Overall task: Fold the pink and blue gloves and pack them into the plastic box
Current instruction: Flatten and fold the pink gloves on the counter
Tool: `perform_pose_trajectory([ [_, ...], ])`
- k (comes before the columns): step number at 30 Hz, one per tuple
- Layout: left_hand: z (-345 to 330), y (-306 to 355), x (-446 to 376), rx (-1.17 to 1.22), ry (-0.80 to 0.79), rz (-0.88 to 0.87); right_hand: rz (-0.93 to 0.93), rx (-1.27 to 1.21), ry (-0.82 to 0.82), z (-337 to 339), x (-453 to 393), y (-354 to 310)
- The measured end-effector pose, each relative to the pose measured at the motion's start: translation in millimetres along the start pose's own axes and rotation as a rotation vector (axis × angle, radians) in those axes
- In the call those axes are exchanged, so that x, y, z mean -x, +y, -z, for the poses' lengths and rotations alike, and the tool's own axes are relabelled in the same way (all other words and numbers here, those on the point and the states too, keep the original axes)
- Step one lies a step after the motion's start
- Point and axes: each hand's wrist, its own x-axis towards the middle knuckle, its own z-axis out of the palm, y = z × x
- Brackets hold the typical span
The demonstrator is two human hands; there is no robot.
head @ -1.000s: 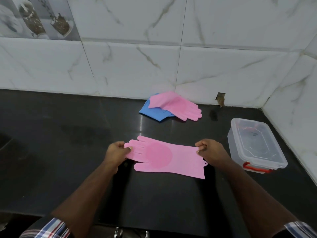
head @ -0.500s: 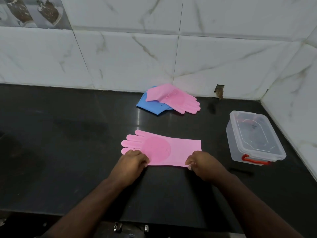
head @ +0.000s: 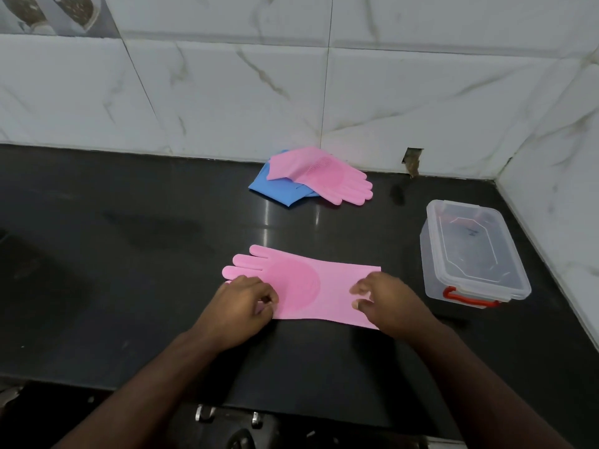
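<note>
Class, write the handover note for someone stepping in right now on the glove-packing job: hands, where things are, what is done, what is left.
Left hand: pinching the near finger end of the flat pink glove on the black counter.
Right hand: fingers curled at the cuff end of that glove; whether it grips is unclear.
Second pink glove lies on the blue glove by the back wall, both loose.
Plastic box: to the right, lid on, red latch facing front.
Done: one glove laid flat.
Left: fold all gloves, open the box, pack them.
</note>
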Motion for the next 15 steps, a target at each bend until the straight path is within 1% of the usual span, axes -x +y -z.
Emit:
perform_pose_trajectory([
  [2, 2.0, 5.6, -8.2, -0.078, 0.013, 0.042, 0.050, 0.032, 0.050, 0.8, -5.4, -1.7],
  [3, 3.3, 8.3, -12.5, -0.117, -0.011, 0.070, 0.079, 0.049, 0.052, 0.3, -8.4, -3.8],
  [5, 5.2, 13.3, -19.3, -0.180, -0.115, 0.126, 0.125, 0.105, 0.024, -3.1, -14.1, -7.1],
  [8, 5.7, 17.4, -22.0, -0.211, -0.258, 0.193, 0.113, 0.175, -0.053, -11.3, -17.4, -7.4],
  [10, 5.0, 16.5, -21.3, -0.206, -0.275, 0.206, 0.097, 0.209, -0.075, -17.1, -18.1, -5.2],
  [15, 4.4, 9.0, -24.8, -0.194, -0.225, 0.177, 0.073, 0.192, -0.072, -20.3, -18.4, -2.7],
])
